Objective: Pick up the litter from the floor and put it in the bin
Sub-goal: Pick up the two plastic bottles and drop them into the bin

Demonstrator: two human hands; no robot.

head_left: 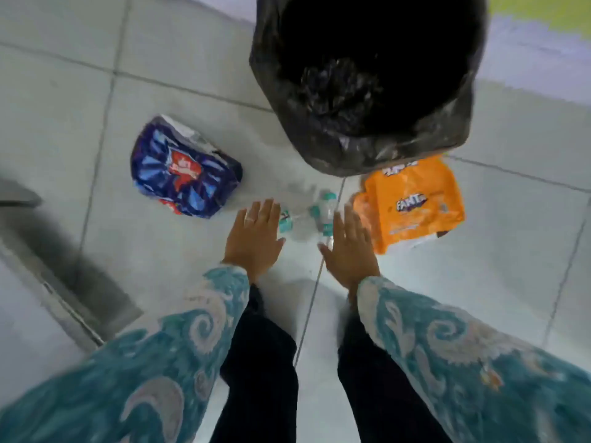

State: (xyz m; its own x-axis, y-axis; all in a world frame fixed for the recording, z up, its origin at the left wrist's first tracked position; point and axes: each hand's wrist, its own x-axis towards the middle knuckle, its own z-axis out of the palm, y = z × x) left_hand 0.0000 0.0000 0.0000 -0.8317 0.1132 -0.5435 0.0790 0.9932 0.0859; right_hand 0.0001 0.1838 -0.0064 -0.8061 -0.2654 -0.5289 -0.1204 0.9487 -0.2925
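Observation:
On the white tiled floor lie two crushed clear plastic bottles point(311, 214) with teal labels, a blue crumpled wrapper point(184, 171) to their left and an orange Fanta plastic wrap point(411, 203) to their right. The bin point(287, 100), lined with a black bag, stands just beyond them. My left hand point(256, 238) hovers flat, fingers apart, at the left side of the bottles. My right hand point(350, 247) does the same at their right side. Neither hand holds anything. The view is motion-blurred.
A grey metal threshold strip point(64, 270) runs diagonally across the floor at the left. My dark trouser legs point(259, 362) stand below the hands. A yellow-green patch point(543, 8) shows at the top right corner.

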